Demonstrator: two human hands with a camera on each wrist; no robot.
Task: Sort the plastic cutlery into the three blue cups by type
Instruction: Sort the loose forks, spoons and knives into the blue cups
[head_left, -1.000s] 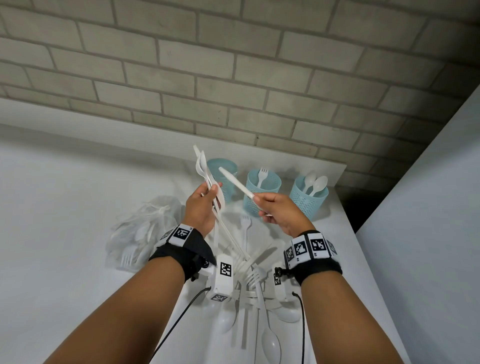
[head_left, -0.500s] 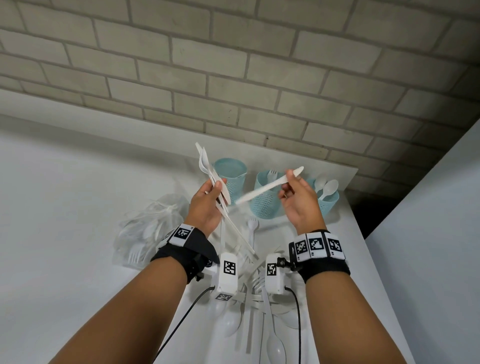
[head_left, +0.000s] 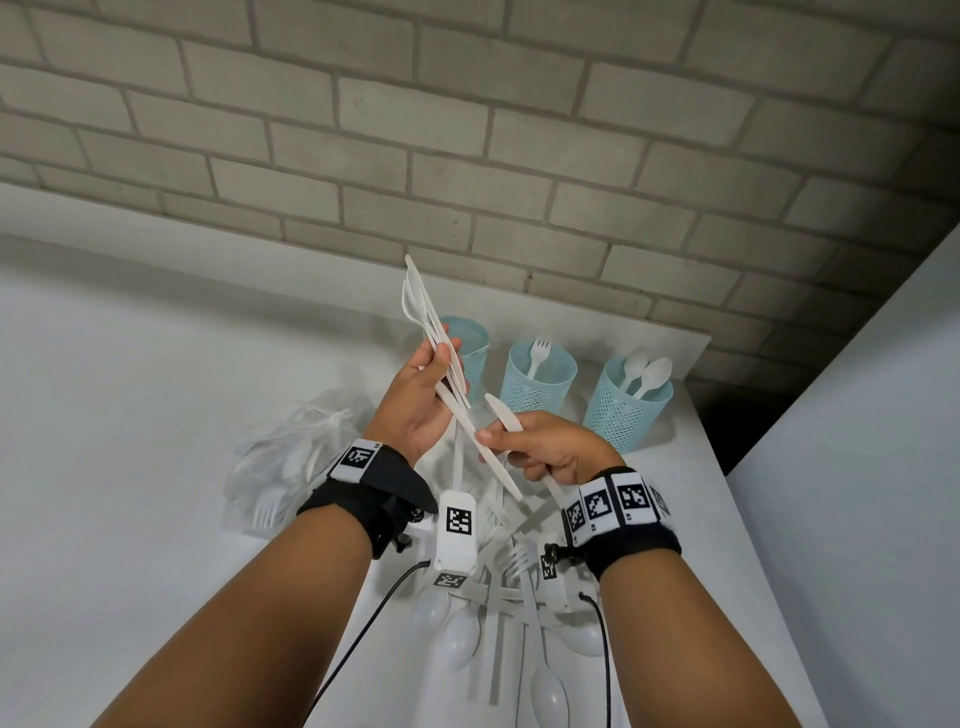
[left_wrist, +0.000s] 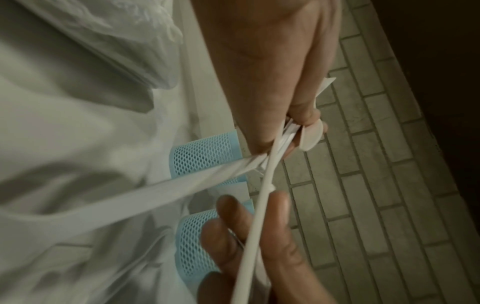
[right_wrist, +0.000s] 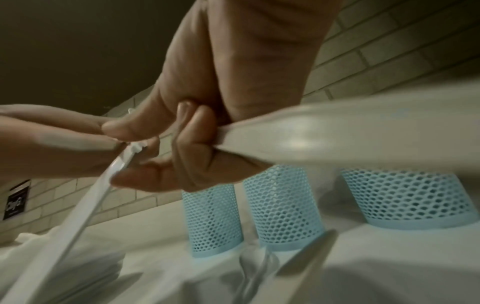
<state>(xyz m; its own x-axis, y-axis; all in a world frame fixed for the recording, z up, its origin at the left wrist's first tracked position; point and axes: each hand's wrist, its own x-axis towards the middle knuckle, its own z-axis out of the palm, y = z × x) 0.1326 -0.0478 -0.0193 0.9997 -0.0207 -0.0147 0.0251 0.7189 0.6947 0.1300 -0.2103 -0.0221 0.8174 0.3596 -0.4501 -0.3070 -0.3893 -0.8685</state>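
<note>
The cutlery is all thin, matte white plastic, and it sits in several places around the three blue cups, which are pale mesh with solid rims and stand in a row against the brick wall (head_left: 467, 130). The left hand (head_left: 415, 410) is clamped around a bundle of cutlery (head_left: 431, 332), fanned upward in front of the left cup (head_left: 470, 348); I cannot count its pieces, though a spoon bowl and long flat handles show. The right hand (head_left: 550, 447) has its fingers curled round a single knife (head_left: 501, 413), blade tip up, in front of the middle cup (head_left: 537, 379); its thumb and forefinger also pinch one handle of the left hand's bundle. One fork (head_left: 537, 356) stands in the middle cup, and two spoons (head_left: 647, 376) in the right cup (head_left: 626, 410). More loose cutlery (head_left: 498, 623) lies heaped on the white table (head_left: 130, 467), nearer me than the cups. A clear plastic bag (head_left: 291, 457) of cutlery lies left of that heap.
</note>
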